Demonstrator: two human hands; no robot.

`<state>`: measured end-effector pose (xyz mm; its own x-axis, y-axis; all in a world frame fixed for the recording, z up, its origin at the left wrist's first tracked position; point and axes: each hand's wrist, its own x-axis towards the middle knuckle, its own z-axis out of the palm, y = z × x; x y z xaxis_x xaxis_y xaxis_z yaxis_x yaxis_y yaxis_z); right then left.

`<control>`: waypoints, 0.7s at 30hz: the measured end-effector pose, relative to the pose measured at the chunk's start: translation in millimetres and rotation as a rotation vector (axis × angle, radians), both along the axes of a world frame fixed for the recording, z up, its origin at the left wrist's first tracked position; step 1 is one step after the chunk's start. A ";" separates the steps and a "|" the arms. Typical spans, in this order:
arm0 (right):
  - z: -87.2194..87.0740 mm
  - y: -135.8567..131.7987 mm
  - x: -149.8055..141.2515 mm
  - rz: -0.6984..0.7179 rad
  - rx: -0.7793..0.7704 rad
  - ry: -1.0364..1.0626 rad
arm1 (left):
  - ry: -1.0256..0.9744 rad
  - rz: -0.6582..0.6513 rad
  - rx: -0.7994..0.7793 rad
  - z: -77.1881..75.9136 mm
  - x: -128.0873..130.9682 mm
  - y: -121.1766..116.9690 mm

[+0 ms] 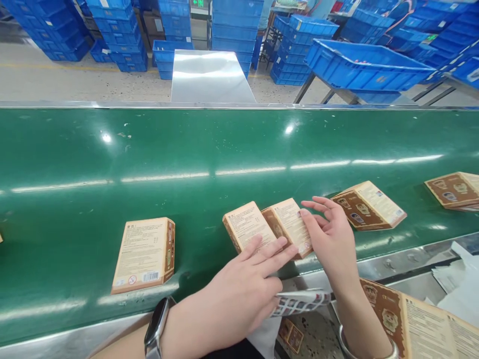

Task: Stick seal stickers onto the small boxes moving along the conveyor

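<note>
Two small cream-and-brown cardboard boxes lie close together on the green conveyor belt [187,144], near its front edge. My left hand [247,284] rests with spread fingers across the lower parts of the left box [249,222] and the right box [290,219]. At the right box's far side, my right hand [333,234] touches it with the thumb, its other fingers stretched apart from the thumb. Text is printed on the boxes' upward faces. Part of each box is hidden beneath my left fingers.
On the belt lie another box [144,254] to the left and two boxes [368,205] [454,189] to the right. More boxes [422,324] sit below the metal edge at lower right, near white sheets [460,279]. Beyond the belt stand blue crates [366,65] and a metal plate [209,75].
</note>
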<state>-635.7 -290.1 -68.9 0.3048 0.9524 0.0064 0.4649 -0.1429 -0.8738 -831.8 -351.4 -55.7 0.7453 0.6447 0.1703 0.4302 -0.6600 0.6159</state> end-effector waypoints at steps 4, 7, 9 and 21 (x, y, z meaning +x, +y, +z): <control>31.0 -12.9 7.2 0.086 0.182 -0.374 | -0.138 0.059 -0.216 13.7 -9.4 -0.7; 61.9 -36.7 8.4 0.393 0.264 -0.555 | -0.120 0.164 -0.456 24.4 -16.3 -2.9; 75.7 -51.9 5.7 0.662 0.329 -0.576 | -0.149 0.234 -0.570 29.6 -19.4 -4.2; 61.3 -74.2 -1.9 0.936 0.559 -0.704 | -0.208 0.281 -1.032 33.1 -22.0 -2.2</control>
<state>-637.6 -364.3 -7.7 -0.7025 0.6165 0.3554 0.5699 0.7865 -0.2379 -853.8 -353.6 -22.6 0.5680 0.6925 -0.4449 0.3081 0.3223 0.8951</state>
